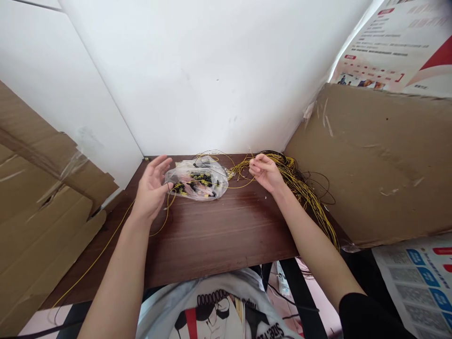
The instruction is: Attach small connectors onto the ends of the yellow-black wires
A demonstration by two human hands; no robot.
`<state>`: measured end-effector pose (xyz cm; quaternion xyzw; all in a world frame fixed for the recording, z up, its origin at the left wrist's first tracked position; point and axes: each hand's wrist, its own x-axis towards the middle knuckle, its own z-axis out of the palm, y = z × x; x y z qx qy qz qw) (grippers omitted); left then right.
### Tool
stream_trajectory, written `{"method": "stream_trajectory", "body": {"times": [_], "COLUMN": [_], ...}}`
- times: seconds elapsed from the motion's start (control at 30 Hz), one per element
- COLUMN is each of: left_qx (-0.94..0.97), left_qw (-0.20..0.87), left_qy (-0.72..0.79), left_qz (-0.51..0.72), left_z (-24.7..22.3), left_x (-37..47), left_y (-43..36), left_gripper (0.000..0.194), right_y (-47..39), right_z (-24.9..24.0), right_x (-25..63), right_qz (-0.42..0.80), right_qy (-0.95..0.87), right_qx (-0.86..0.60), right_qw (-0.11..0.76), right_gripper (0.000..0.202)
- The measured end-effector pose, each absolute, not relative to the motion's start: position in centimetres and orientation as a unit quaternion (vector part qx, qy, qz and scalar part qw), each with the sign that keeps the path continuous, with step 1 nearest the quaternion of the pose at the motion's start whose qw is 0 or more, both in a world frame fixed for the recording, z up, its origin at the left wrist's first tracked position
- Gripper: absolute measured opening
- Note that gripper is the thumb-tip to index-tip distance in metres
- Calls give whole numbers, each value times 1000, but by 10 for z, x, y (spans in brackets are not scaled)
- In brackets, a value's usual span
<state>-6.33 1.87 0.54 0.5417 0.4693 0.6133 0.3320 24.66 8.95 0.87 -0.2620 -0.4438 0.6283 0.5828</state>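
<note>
A clear plastic bag [221, 181] holding small black and yellow connectors lies on the dark wooden table [212, 235], between my hands. My left hand [153, 187] is raised at the bag's left side, fingers spread. A thin yellow wire passes near its fingertips and loops down to the table. My right hand [265, 173] pinches a thin yellow wire, whose end sticks up above the fingertips. Behind and beside that hand, a large bundle of yellow and black wires [310, 207] runs along the table's right side.
Cardboard panels stand at the left [45, 212] and right [388, 165]. A white wall [212, 84] rises behind the table. One yellow wire [95, 260] trails across the left front edge. Printed sheets hang at the far right.
</note>
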Motion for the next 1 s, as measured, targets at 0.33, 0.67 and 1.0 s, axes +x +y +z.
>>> {"method": "stream_trajectory", "body": {"times": [0.33,0.67,1.0], "left_qx": [353,631,598], "left_qw": [299,379,482], "left_qy": [395,474,411], "left_qz": [794,482,491], "left_z": [10,5,2], "left_x": [-45,26,20], "left_y": [21,31,36], "left_gripper": [16,26,30], "right_y": [60,49,52], "right_z": [-14,-33,-34], "right_x": [188,170,173], "right_qz": [642,561,525], "right_qy": [-478,-588,-669], "right_qx": [-319,-376,-365], "right_qw": [507,446,380], "right_gripper": [28,53,61]}}
